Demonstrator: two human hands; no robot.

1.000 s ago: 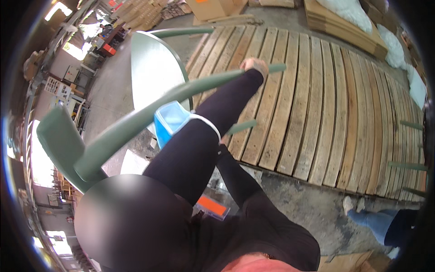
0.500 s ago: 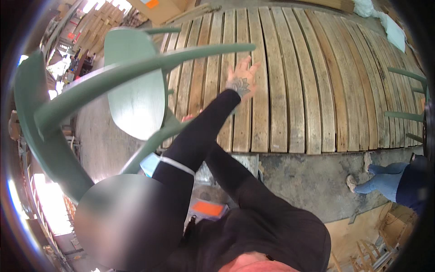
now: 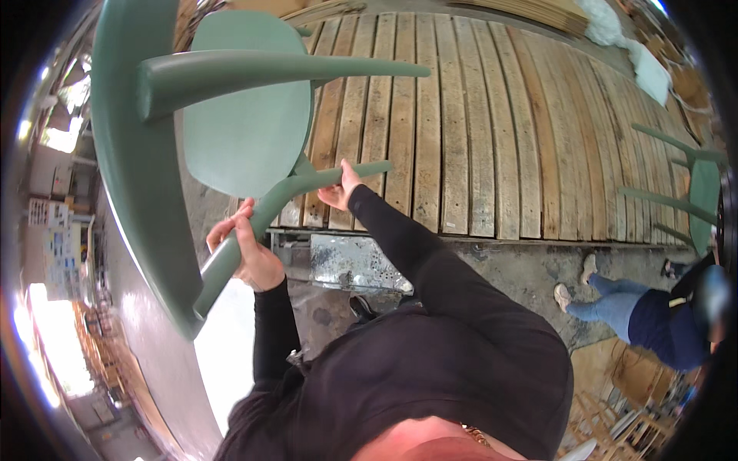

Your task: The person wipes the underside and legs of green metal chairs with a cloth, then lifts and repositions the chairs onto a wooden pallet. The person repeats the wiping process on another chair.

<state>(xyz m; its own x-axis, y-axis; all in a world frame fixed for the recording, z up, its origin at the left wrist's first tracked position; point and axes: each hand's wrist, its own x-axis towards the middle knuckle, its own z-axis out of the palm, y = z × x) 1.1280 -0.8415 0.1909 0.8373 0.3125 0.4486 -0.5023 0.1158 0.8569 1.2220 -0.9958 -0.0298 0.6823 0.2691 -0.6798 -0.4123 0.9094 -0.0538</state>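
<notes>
A green chair is tipped over at the left, its legs pointing right over the slatted wooden platform point(image 3: 492, 138). Its curved backrest point(image 3: 142, 177) is closest to me, and the rounded seat point(image 3: 246, 107) lies beyond. My left hand point(image 3: 250, 250) is wrapped round the near frame post point(image 3: 219, 273), just beside the backrest. Farther along the same side, my right hand point(image 3: 340, 190) grips the near leg point(image 3: 377, 167), thumb on top. The upper leg point(image 3: 330, 67) stretches free above the slats. I cannot tell whether the chair touches the platform.
At the platform's right end stands another green chair point(image 3: 701, 196). A person in jeans point(image 3: 615, 311) is near it on the concrete floor. Flat cardboard point(image 3: 530, 11) and white wrapping point(image 3: 649, 69) lie behind the platform. Wooden frames point(image 3: 615, 422) are at the lower right.
My left hand has come back from near the upper leg's tip to the near post. My arms are no longer crossed. The chair's backrest has swung right and away from me.
</notes>
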